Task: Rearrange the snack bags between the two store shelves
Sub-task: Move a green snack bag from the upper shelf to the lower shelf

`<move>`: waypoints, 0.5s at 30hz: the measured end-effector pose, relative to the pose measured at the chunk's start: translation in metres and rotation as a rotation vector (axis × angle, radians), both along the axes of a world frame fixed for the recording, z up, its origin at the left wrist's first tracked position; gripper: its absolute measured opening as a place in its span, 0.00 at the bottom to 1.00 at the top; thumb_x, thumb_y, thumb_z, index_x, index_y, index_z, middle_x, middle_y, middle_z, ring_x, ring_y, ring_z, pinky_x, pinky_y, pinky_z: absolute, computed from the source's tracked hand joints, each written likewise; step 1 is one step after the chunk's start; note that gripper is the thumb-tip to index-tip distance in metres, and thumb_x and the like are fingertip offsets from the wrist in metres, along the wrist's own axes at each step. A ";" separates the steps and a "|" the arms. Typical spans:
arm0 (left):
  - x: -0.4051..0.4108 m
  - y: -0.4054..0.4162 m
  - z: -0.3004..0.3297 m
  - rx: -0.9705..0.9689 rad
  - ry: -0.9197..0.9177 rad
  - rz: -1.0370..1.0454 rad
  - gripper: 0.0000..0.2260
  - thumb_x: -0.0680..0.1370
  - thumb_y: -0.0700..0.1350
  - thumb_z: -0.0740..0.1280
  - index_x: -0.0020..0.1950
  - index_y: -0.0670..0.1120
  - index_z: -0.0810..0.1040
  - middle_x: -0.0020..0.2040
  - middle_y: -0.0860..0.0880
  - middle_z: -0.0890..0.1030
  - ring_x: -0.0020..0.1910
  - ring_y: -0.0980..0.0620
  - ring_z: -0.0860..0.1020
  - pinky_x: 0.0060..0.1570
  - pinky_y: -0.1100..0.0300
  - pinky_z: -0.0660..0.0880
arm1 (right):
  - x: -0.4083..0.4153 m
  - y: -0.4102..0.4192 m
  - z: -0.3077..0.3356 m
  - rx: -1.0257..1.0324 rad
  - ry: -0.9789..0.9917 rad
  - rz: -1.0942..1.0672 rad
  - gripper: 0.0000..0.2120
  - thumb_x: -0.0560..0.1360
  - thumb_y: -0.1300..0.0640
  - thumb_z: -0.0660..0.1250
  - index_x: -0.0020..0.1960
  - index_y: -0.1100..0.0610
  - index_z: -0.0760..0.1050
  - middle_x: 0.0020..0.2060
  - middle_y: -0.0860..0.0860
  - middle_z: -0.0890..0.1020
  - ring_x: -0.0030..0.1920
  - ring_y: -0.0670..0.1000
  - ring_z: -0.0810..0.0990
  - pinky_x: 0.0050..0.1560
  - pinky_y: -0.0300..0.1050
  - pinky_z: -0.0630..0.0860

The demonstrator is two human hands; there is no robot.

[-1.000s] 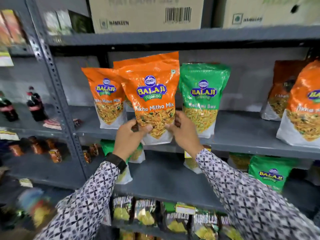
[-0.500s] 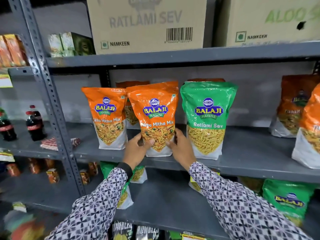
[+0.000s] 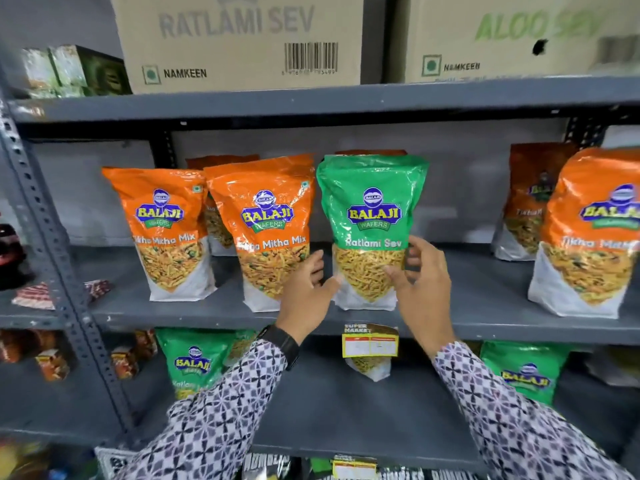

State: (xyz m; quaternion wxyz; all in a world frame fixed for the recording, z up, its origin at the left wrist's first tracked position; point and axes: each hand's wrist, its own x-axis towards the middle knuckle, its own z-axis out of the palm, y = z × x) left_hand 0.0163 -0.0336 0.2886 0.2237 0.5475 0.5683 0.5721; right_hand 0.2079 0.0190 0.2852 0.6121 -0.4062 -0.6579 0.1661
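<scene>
A green Ratlami Sev bag (image 3: 372, 209) stands upright on the middle shelf (image 3: 485, 322). My left hand (image 3: 306, 289) is at its lower left edge, thumb tip touching it, fingers spread. My right hand (image 3: 424, 282) is at its lower right edge, thumb on the front and fingers apart beside it. Just left of the green bag stands an orange Tikha Mitha Mix bag (image 3: 266, 233), free of both hands. A second orange bag (image 3: 166, 230) stands further left, with another partly hidden behind them. On the lower shelf (image 3: 339, 420) are more green bags (image 3: 194, 362) (image 3: 526, 375).
Two orange bags (image 3: 595, 233) stand at the right of the middle shelf. Cardboard boxes (image 3: 239, 39) (image 3: 502, 36) fill the top shelf. A perforated steel upright (image 3: 52, 258) bounds the bay on the left. A yellow price tag (image 3: 370, 342) hangs from the shelf edge.
Both hands set the orange bag down on the middle shelf, let go of it and moved right to the green bag. The camera tilted upward.
</scene>
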 end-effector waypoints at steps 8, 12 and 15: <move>0.005 0.035 -0.019 -0.065 -0.023 -0.081 0.34 0.76 0.49 0.76 0.80 0.51 0.66 0.74 0.46 0.77 0.72 0.44 0.76 0.71 0.40 0.75 | 0.010 0.018 0.001 -0.263 -0.011 0.202 0.29 0.74 0.64 0.76 0.73 0.56 0.72 0.50 0.38 0.80 0.48 0.33 0.79 0.50 0.29 0.79; 0.011 0.022 -0.007 -0.001 -0.022 -0.082 0.31 0.76 0.46 0.77 0.77 0.51 0.69 0.68 0.48 0.80 0.69 0.45 0.79 0.68 0.43 0.78 | 0.015 0.009 0.006 -0.241 0.032 0.194 0.25 0.73 0.64 0.78 0.67 0.55 0.75 0.51 0.44 0.84 0.51 0.45 0.83 0.60 0.53 0.83; 0.019 0.001 0.002 0.083 -0.037 -0.101 0.29 0.76 0.41 0.77 0.74 0.51 0.72 0.62 0.52 0.82 0.61 0.56 0.83 0.60 0.56 0.82 | 0.023 -0.010 0.010 -0.196 0.097 0.215 0.24 0.72 0.63 0.78 0.64 0.50 0.75 0.53 0.44 0.85 0.52 0.44 0.84 0.60 0.52 0.83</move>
